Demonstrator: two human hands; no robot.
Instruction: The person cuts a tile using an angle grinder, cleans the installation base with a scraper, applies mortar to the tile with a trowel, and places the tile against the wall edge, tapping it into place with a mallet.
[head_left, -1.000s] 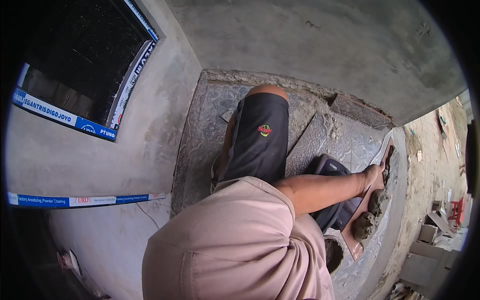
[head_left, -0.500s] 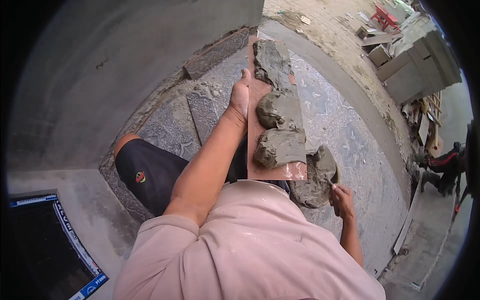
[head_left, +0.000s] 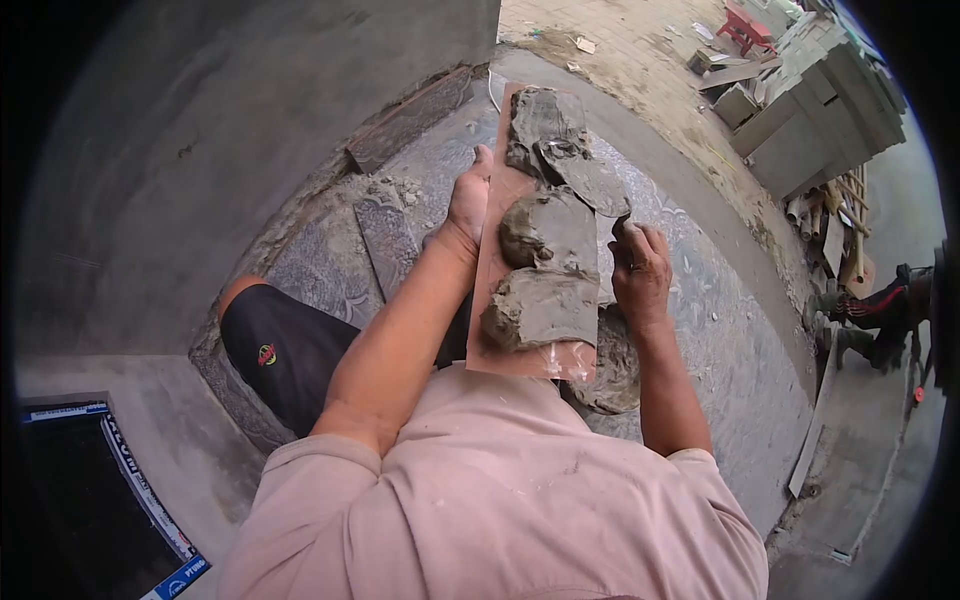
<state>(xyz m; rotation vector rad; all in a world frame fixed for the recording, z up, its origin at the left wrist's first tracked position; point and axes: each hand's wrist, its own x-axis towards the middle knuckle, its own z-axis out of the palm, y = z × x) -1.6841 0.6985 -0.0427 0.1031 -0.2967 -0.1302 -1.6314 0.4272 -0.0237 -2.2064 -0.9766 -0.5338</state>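
Note:
My left hand (head_left: 470,200) grips the left edge of a long reddish tile strip (head_left: 485,335), its thumb up along the side and its other fingers hidden beneath. Thick lumps of grey wet mortar (head_left: 545,310) cover most of the strip's upturned back. On the right, my right hand (head_left: 642,265) is closed around the handle of a trowel (head_left: 593,185). The trowel's mortar-smeared blade lies over the strip, at the gap between the far lump and the middle one. Below the strip's near end, a heap of mortar (head_left: 610,375) is partly hidden.
Patterned tiles (head_left: 735,300) cover the floor around me. A bare grey wall (head_left: 250,130) rises at the left, with a loose tile piece (head_left: 385,240) near its base. Stacked slabs (head_left: 820,130) and a red stool (head_left: 747,27) stand at upper right. Another person's legs (head_left: 880,325) show at the far right.
My right hand has lifted the trowel from the mortar heap up to the strip's right side, with the blade now over the strip. The strip has tilted slightly and shifted left.

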